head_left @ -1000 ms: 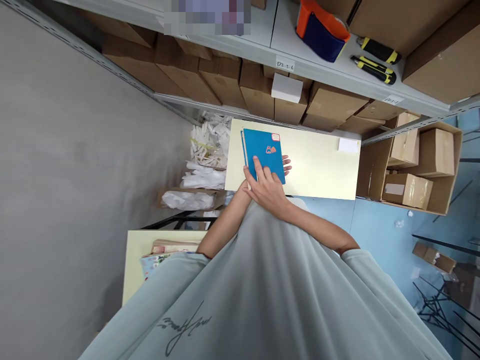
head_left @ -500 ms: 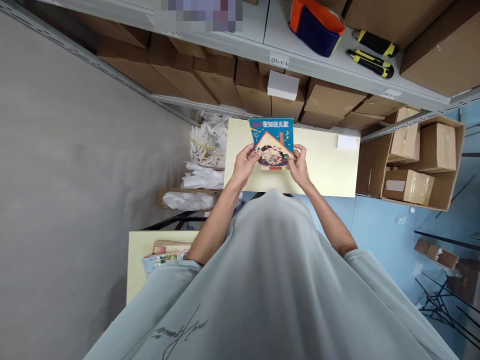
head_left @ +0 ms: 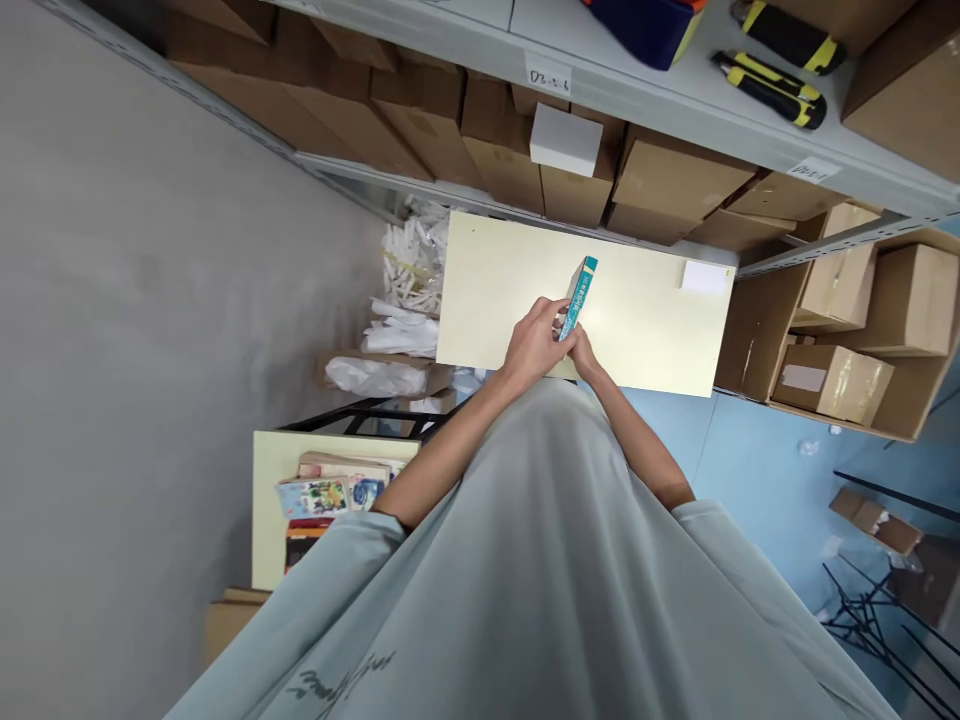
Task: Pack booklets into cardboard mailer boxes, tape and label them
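Note:
A book [head_left: 577,298] stands edge-on in my hands, its teal spine facing up and its top tilted to the right. My left hand [head_left: 538,338] is closed around the book's left side, fingers curled against the cover. At its lower end, my right hand [head_left: 582,354] grips the book; most of these fingers are hidden behind it. Beneath both hands lies the pale yellow tabletop [head_left: 645,330]. The front cover is turned out of sight.
A shelf [head_left: 465,60] with cardboard boxes [head_left: 675,185] runs along the back, holding utility knives [head_left: 772,90]. White packing material [head_left: 412,260] is heaped at left. Several books [head_left: 322,495] lie on a side table [head_left: 270,470]. A large open carton [head_left: 750,330] stands right.
The book has turned from cover-up to spine-up. My left hand has moved right along with it, and my right hand has shifted lower and slightly left. The view has tilted slightly.

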{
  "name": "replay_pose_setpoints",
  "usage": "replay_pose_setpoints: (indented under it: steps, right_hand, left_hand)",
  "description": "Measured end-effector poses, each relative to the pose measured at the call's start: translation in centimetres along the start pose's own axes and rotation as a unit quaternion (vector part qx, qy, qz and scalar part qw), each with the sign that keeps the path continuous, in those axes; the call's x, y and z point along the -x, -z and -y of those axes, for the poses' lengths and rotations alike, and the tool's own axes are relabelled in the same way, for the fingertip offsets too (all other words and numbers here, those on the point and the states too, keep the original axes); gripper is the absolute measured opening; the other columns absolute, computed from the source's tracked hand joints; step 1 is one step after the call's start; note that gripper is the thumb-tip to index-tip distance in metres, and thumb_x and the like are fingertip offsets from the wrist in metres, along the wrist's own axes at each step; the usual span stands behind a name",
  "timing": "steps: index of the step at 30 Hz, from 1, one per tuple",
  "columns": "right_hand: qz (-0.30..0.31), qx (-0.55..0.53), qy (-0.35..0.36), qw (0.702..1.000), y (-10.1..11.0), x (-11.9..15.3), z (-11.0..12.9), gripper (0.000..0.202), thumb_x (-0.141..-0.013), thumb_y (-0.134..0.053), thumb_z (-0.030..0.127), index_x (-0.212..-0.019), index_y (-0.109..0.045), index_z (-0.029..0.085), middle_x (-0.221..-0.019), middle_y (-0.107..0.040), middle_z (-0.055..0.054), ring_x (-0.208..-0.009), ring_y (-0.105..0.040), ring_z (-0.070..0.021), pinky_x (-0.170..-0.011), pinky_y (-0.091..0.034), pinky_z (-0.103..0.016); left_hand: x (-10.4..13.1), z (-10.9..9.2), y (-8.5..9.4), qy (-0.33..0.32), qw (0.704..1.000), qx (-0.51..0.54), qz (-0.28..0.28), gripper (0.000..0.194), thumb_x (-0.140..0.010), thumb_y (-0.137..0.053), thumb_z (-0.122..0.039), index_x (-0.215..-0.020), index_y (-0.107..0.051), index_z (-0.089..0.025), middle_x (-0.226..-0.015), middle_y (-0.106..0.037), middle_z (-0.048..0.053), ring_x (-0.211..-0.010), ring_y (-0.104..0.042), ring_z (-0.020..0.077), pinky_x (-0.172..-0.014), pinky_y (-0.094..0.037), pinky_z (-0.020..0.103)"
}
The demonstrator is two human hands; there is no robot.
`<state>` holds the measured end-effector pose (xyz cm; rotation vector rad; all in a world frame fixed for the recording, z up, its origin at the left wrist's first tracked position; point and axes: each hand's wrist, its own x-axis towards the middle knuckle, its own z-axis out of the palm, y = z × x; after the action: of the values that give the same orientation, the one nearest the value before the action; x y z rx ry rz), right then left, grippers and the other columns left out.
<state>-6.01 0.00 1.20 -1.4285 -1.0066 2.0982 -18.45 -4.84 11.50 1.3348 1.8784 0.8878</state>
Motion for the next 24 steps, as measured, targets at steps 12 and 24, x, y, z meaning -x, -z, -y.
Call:
replay_pose_setpoints:
  steps: [12, 24]
  right_hand:
    - [0.036, 0.161, -0.043, 0.985, 1.2, -2.3, -4.7, 0.056, -0.080, -0.075, 0.043, -0.131, -0.063, 0.021, -0.075, -0.062, 0.007, -0.085, -0.066, -0.0213, -0.091, -0.064, -0.039]
    - [0.071, 0.216, 0.004, 0.974, -7.0, -11.1, -3.7, 0.029, -0.091, -0.075, 0.033, -0.116, -0.072, 0.019, -0.065, -0.052, 0.012, -0.070, -0.051, -0.0147, -0.075, -0.051, -0.028]
  left_hand:
    - [0.4, 16.7, 1.0, 0.283, 0.919, 0.237, -0.140, 0.025, -0.084, -0.080, -0.027, -0.106, -0.085, -0.017, -0.106, -0.086, 0.009, -0.094, -0.077, 0.0230, -0.093, -0.066, 0.036]
    - [-2.7, 26.1, 4.4, 0.360, 0.843, 0.317, -0.241, 0.023, -0.076, -0.084, -0.029, -0.097, -0.081, -0.019, -0.090, -0.082, 0.005, -0.102, -0.079, 0.0254, -0.106, -0.064, 0.043]
